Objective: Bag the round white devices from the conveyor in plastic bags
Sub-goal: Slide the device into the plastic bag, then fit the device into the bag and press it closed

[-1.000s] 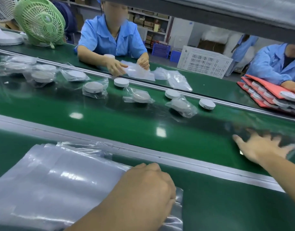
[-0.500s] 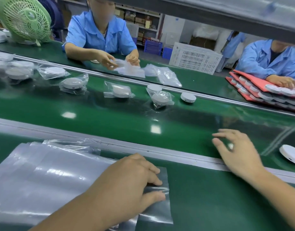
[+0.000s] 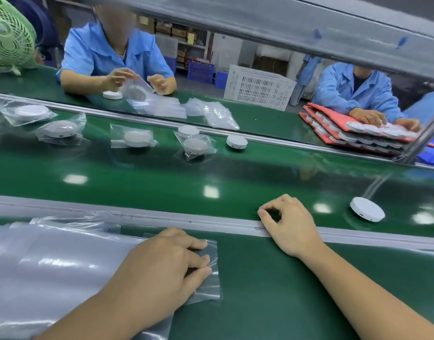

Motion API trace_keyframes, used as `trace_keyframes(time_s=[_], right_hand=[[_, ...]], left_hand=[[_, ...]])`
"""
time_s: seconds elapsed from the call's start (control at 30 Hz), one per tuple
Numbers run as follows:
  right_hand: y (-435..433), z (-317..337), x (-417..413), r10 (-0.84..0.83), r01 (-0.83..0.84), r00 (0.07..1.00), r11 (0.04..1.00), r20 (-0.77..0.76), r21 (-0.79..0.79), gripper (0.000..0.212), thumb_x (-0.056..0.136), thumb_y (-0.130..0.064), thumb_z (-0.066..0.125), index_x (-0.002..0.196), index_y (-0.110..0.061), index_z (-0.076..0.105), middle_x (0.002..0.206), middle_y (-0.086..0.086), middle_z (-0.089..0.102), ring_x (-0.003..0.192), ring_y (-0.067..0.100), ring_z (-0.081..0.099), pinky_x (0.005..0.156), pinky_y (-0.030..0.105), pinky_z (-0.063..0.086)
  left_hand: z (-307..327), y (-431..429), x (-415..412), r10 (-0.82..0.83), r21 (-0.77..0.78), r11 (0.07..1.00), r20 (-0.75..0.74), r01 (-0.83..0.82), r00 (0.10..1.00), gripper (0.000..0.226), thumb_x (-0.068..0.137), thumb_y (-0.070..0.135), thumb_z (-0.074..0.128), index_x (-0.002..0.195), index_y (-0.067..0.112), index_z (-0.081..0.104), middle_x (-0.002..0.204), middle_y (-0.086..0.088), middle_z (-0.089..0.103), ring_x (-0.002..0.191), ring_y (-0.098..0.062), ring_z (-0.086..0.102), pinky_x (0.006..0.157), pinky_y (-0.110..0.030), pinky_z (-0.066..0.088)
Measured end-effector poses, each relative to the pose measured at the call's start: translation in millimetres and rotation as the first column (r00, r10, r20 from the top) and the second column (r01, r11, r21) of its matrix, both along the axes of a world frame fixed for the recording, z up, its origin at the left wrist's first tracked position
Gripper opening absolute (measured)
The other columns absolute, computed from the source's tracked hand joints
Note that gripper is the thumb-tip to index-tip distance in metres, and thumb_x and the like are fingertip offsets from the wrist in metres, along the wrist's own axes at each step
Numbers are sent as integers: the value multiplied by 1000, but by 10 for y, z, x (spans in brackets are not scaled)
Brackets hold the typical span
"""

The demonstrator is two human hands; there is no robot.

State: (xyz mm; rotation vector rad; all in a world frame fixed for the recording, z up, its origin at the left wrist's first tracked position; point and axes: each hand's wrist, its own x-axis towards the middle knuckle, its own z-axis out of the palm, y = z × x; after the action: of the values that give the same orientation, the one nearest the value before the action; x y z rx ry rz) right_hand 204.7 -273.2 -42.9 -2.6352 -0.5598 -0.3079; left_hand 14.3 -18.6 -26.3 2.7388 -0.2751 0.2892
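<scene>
None of my own share shows as done here: nothing I hold is bagged yet, and I judge I am at the very start of one round, getting a bag ready. My left hand (image 3: 162,263) lies on the top bag (image 3: 209,285), which pokes out from the right end of the stack of bags (image 3: 51,266) on the near table, with my thumb and fingers drawn together on the film and pinching up a wrinkle in it. My right hand (image 3: 289,224) rests on the grey rail (image 3: 137,217) at the near edge of the belt (image 3: 235,175), fingers loosely curled and holding nothing. The device (image 3: 367,209) I mean to bag sits bare on the belt, near that hand on its right and not touching it. What is left for me is plain: free the bag, open its mouth, fetch the device, slip it in. Farther along the belt several bagged devices (image 3: 135,138) lie flat, each alone in its clear bag, and two bare ones (image 3: 236,141) sit by the far rail (so others have work waiting too). The worker opposite (image 3: 108,55) has a device partway into a bag, another bare one beside it. To the right, stacked red trays (image 3: 333,121) hold rows of white devices under another worker's hands. A white crate (image 3: 258,88) stands behind the far table; I cannot tell what is in it.
</scene>
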Motion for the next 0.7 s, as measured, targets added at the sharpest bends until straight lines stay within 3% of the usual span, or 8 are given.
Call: trace_keyframes(time_s=[0.1, 0.27, 0.4, 0.47, 0.53, 0.6, 0.63, 0.7], right_hand=[[2, -15, 6, -40, 40, 999, 999, 20, 14, 14, 93, -48, 58, 81, -46, 65, 85, -18, 54, 85, 3, 54, 76, 26, 40], [6, -16, 4, -89, 89, 995, 996, 43, 15, 21, 90, -51, 49, 70, -48, 53, 70, -16, 54, 67, -4, 51, 55, 15, 29], [16, 38, -47, -104, 104, 994, 995, 30, -7, 15, 90, -51, 46, 79, -48, 55, 64, -44, 53, 56, -2, 55, 47, 19, 28], [15, 29, -25, -106, 107, 993, 994, 47, -20, 13, 91, -50, 47, 87, -46, 59, 59, -36, 55, 53, 1, 53, 47, 20, 29], [17, 4, 4, -96, 98, 989, 995, 117, -9, 16, 89, -48, 51, 95, -44, 65, 59, -21, 54, 69, 3, 54, 60, 23, 40], [-38, -9, 53, -177, 172, 961, 984, 214, 39, 27, 87, -47, 56, 111, -42, 68, 95, -22, 59, 103, 12, 55, 89, 34, 43], [-107, 10, 101, -287, 281, 928, 958, 238, 58, 36, 87, -49, 56, 122, -42, 65, 119, -13, 60, 122, 16, 49, 101, 43, 38], [-383, 87, 267, -494, 514, 852, 853, 174, -97, 55, 90, -54, 52, 145, -46, 47, 159, 3, 37, 151, 25, 23, 118, 57, 20]], left_hand=[[-20, 7, 8, 5, -4, 1000, 9, -5, 1000, 33, 91, 70, 39, 114, 64, 62, 125, 45, 50, 120, 15, 33, 93, -15, 43], [-53, 9, 24, 10, -18, 1000, 27, -10, 1000, 35, 89, 71, 38, 110, 62, 65, 121, 46, 50, 119, 16, 34, 92, -17, 45], [-73, -1, 16, 16, -31, 999, 44, -14, 999, 36, 88, 71, 39, 107, 59, 68, 118, 46, 52, 117, 16, 35, 88, -18, 47], [-78, -6, 31, 21, -37, 999, 54, -20, 998, 32, 88, 70, 44, 105, 59, 68, 117, 46, 53, 116, 15, 38, 86, -20, 50], [-77, -9, 45, 31, -30, 999, 53, -30, 998, 28, 88, 68, 47, 104, 59, 69, 114, 46, 55, 115, 14, 40, 86, -20, 50], [-80, -14, 50, 32, -29, 999, 45, -30, 998, 30, 87, 69, 45, 102, 60, 69, 112, 46, 55, 113, 13, 41, 86, -19, 49], [-80, -15, 50, 33, -49, 998, 44, -31, 998, 32, 86, 71, 41, 100, 62, 69, 111, 47, 55, 112, 14, 42, 85, -18, 49], [-79, -14, 49, 37, -97, 995, 58, -32, 998, 36, 83, 72, 35, 98, 65, 67, 107, 50, 55, 109, 14, 45, 81, -17, 49]])
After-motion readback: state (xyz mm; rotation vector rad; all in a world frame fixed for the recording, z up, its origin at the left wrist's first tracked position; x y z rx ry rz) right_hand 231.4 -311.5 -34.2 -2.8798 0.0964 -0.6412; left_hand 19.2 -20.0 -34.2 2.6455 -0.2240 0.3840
